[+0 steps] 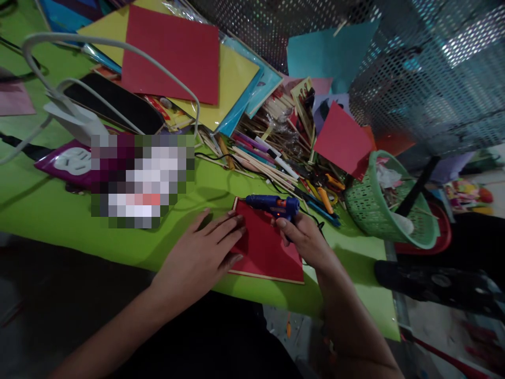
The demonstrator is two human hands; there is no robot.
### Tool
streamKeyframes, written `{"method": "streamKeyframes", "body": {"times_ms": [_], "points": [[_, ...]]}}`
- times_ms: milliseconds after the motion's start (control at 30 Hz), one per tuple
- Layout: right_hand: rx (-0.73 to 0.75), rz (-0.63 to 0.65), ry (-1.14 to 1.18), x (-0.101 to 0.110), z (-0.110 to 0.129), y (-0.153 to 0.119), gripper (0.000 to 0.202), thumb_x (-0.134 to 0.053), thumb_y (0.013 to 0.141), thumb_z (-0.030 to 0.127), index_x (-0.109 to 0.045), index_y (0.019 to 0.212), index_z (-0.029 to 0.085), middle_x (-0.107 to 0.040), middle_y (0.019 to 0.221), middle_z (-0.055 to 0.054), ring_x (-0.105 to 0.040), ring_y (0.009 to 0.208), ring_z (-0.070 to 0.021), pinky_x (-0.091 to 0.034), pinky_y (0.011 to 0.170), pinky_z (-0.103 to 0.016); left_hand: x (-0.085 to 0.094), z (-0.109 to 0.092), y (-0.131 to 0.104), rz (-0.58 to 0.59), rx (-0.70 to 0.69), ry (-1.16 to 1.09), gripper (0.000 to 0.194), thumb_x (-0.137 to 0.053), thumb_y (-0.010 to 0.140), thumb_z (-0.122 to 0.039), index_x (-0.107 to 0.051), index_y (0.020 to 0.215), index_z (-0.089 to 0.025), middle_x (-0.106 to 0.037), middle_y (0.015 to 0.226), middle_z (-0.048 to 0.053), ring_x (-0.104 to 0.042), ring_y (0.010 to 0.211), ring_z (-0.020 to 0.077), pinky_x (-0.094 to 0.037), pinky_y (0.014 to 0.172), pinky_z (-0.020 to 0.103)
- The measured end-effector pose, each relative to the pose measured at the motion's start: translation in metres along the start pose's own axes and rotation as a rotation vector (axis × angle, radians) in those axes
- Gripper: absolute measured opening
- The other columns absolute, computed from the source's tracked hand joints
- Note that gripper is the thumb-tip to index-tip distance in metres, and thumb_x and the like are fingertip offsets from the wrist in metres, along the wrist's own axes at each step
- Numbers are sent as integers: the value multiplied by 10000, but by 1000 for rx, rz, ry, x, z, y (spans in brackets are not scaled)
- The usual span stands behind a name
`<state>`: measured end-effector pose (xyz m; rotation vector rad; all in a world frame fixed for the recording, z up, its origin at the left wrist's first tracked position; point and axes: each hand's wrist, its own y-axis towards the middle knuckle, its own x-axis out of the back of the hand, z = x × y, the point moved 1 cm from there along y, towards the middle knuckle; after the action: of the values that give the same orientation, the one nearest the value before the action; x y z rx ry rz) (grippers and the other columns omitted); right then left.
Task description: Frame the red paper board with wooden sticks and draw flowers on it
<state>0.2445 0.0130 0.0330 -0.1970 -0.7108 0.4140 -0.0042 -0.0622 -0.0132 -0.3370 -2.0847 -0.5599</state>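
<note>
A red sheet (pixel 268 252) lies on the green table, with thin pale wooden strips along its left and near edges. My left hand (pixel 215 237) rests flat with fingers stretched over the sheet's left edge. In my right hand (pixel 302 234) is a blue hot glue gun (pixel 272 204), held by its handle above the sheet's far side. Its nozzle points left, close to the sheet's far left corner. A small orange light shows on the gun's body. My right fingers partly hide the handle.
Beyond the sheet lie wooden sticks (pixel 260 166), markers (pixel 282 160) and orange-handled pliers (pixel 325 197). A green basket (pixel 359 210) stands at the right. Coloured sheets (pixel 169 52) are piled at the back left, near a purple power strip (pixel 63 163) with white cables. A blurred patch (pixel 145 179) covers something beside it.
</note>
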Motion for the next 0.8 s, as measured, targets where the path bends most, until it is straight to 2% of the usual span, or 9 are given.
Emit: {"method": "streamKeyframes", "body": {"times_ms": [200,300,467,800], "points": [[-27,-9,28,1,2,-1,521,-583,922,713,-667,1009,206,-550,610,30,-507,510,-151,-402,546,-302,0,0,0,9,2,5,393,-523,1049,-392,-630,1390,-228,-591,1534,75,-559,1406,268,-283,1270,524],[-19,-9,37,1,3,-1,533,-583,916,720,-671,1002,201,-521,580,37,-502,507,-154,-395,532,-298,0,0,0,20,5,8,398,-508,1056,-399,-623,1394,-223,-584,1542,64,-553,1409,264,-268,1274,527],[18,-19,6,-1,-1,0,514,-574,941,695,-671,964,191,-552,593,25,-516,541,-154,-397,562,-291,0,0,0,14,0,17,400,-507,1058,-394,-619,1398,-217,-585,1542,60,-549,1413,266,-278,1269,535],[8,-13,-21,2,2,-2,510,-566,953,679,-686,1068,196,-567,651,18,-515,513,-147,-396,543,-290,1,0,0,14,1,9,396,-516,1051,-388,-635,1388,-219,-602,1523,78,-569,1398,279,-310,1260,547]]}}
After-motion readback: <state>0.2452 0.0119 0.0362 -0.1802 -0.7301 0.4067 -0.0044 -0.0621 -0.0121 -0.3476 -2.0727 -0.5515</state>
